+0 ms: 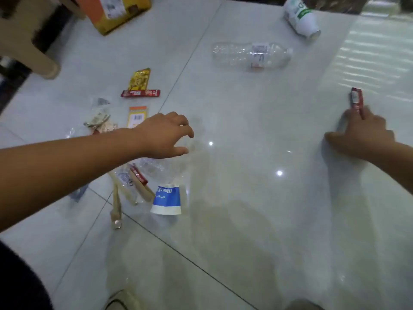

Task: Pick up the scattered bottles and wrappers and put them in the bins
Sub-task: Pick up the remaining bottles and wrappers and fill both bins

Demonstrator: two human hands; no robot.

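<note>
My left hand point(163, 135) hovers with loosely curled fingers, holding nothing, just above a crushed clear bottle with a blue and white label point(166, 198). My right hand point(362, 133) is low over the floor at the right and pinches the lower end of a red wrapper point(357, 99). A second clear bottle point(250, 55) lies on its side farther back. Beyond it lies a white bottle with a green label point(300, 16). Left of centre lie a yellow wrapper point(139, 79), a red stick wrapper point(140, 93) and an orange-topped packet point(137, 115).
Crumpled clear bags point(98, 117) and beige stick wrappers point(116, 206) lie under and beside my left forearm. A cardboard box point(116, 12) and a beige stool leg point(29, 52) stand at the back left. The floor is glossy white tile point(245, 198).
</note>
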